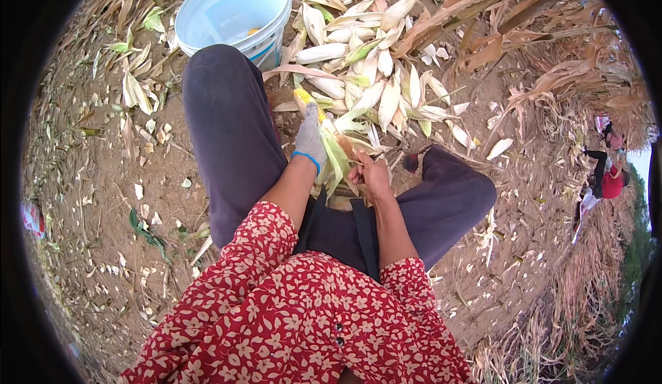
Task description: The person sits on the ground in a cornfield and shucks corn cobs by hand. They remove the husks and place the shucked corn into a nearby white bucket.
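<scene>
My left hand (310,138), in a grey knit glove with a blue cuff, grips a partly husked ear of corn (303,96). Yellow kernels show at the far end of the ear, past my thumb. Pale green husk (336,161) hangs back from it towards my lap, beside a tuft of brown silk (345,145). The fingers of my bare right hand (373,176) are curled on the husk and silk side, just right of the glove. Part of the ear is hidden under the glove and husk.
A pale blue plastic bucket (269,37) stands beyond my left knee, with something yellow inside. Right of it lies a heap of unshucked corn ears (362,74). Dry corn stalks (517,22) lean in at upper right. A person in red (613,185) is far right.
</scene>
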Demonstrator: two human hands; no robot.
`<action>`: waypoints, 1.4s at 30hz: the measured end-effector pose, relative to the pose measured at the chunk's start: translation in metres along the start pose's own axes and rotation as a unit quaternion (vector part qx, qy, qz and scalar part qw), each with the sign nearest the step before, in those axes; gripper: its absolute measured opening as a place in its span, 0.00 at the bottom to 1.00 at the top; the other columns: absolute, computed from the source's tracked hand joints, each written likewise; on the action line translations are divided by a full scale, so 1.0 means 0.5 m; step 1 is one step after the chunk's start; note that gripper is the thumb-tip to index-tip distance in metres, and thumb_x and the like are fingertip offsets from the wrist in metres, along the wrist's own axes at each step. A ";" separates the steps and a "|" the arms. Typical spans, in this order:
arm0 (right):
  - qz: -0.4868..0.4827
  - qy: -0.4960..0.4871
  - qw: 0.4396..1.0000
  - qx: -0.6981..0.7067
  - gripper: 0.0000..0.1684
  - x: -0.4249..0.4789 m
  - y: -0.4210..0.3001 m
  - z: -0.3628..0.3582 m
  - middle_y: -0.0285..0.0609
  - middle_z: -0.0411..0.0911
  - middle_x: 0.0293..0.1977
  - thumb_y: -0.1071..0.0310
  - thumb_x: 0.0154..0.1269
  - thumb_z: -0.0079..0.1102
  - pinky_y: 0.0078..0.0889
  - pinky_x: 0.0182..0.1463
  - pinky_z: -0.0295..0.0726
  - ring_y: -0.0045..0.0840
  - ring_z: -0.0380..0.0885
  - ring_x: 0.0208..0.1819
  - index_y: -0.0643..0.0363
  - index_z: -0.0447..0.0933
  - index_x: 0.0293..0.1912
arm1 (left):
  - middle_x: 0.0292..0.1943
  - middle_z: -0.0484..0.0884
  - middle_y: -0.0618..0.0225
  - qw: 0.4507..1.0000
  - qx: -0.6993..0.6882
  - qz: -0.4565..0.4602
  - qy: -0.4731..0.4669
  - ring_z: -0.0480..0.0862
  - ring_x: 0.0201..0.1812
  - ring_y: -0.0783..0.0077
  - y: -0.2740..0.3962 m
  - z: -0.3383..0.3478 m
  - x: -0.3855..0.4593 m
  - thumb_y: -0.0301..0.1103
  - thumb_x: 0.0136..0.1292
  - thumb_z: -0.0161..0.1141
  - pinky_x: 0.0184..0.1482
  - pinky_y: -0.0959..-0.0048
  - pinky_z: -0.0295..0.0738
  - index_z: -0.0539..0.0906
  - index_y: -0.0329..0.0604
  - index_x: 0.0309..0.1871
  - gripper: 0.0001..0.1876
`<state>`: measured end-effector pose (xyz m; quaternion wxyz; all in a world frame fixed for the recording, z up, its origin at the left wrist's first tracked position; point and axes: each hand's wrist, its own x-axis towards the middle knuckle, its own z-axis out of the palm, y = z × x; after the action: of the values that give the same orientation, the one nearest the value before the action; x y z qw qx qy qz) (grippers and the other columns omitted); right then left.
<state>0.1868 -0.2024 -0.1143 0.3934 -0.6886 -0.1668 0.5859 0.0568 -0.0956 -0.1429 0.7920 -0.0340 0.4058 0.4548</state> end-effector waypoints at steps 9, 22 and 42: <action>-0.236 0.221 0.943 -0.075 0.30 0.060 0.019 -0.064 0.45 0.78 0.45 0.58 0.64 0.66 0.34 0.58 0.72 0.31 0.76 0.50 0.67 0.70 0.58 | 0.44 0.83 0.61 0.775 0.609 0.120 -0.118 0.81 0.43 0.72 -0.020 -0.018 0.008 0.36 0.54 0.71 0.48 0.74 0.76 0.76 0.33 0.56 0.27; -0.250 0.074 0.946 0.193 0.26 0.054 -0.040 0.013 0.43 0.76 0.43 0.53 0.77 0.50 0.35 0.39 0.84 0.28 0.80 0.37 0.61 0.61 0.61 | 0.43 0.85 0.48 0.617 0.741 0.036 -0.262 0.85 0.44 0.53 -0.021 0.011 -0.070 0.48 0.53 0.64 0.48 0.63 0.77 0.78 0.33 0.56 0.31; 0.023 -0.090 0.915 0.392 0.32 0.129 -0.010 -0.049 0.42 0.80 0.45 0.35 0.67 0.55 0.46 0.50 0.81 0.32 0.81 0.40 0.53 0.74 0.51 | 0.44 0.87 0.65 0.682 0.667 0.024 -0.299 0.82 0.42 0.74 0.003 -0.005 -0.079 0.38 0.56 0.71 0.50 0.73 0.76 0.82 0.37 0.53 0.23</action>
<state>0.2274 -0.1631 -0.1540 0.6013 -0.4269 0.0576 0.6729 0.0440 -0.1232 -0.1173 0.6732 0.6511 0.3437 0.0691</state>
